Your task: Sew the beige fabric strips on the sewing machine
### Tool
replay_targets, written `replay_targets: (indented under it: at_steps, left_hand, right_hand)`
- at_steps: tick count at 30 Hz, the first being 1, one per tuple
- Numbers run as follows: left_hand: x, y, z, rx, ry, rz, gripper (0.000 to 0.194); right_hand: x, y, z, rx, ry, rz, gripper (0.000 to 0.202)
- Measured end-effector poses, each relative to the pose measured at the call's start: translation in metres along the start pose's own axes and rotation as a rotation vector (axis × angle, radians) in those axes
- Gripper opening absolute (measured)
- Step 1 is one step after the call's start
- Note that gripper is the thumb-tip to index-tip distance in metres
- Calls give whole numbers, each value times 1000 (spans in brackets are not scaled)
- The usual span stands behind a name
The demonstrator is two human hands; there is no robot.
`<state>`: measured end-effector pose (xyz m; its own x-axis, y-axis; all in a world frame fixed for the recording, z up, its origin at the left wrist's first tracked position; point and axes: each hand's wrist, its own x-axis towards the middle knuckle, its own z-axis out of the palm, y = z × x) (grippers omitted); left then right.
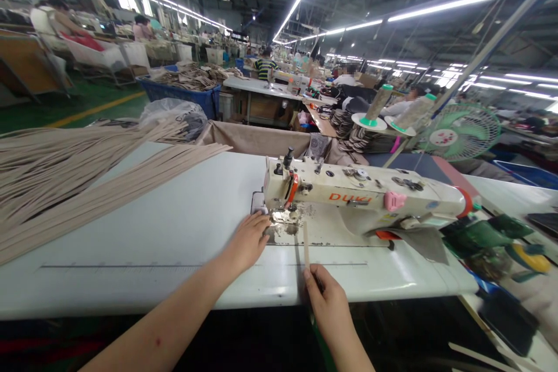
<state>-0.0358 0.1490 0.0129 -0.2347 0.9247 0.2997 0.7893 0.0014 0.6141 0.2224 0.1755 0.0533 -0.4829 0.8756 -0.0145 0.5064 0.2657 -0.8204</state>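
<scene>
A white sewing machine point(344, 189) with orange lettering stands on the pale table. My left hand point(250, 238) lies by its needle plate point(285, 226), palm down, fingers stretched toward the presser foot and thumb a little apart. Whether cloth lies under those fingertips I cannot make out. Nearer the table's front edge, my right hand point(325, 293) pinches a narrow beige fabric strip point(306, 241) between thumb and fingers. The strip's free end stands up toward the machine bed; its lower part is hidden by the hand.
Long beige strips point(100, 192) spread over the table's left side. Behind are a cloth-lined bin point(257, 138) and a blue tub point(178, 93) of fabric pieces. Thread cones point(378, 106) and a green fan point(457, 131) stand back right. Other people sit at machines farther off.
</scene>
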Motion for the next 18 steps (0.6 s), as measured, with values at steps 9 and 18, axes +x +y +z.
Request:
replay_targets:
  at_steps: [9,18]
  left_hand:
    - [55,-30,-11,-28,-6,-76,40]
    - [103,-24,-22,76,-58,-132,46]
  right_hand:
    - [1,-17,19,-18,-98,12,53]
    - [23,-45,41,-207,-188,-3,48]
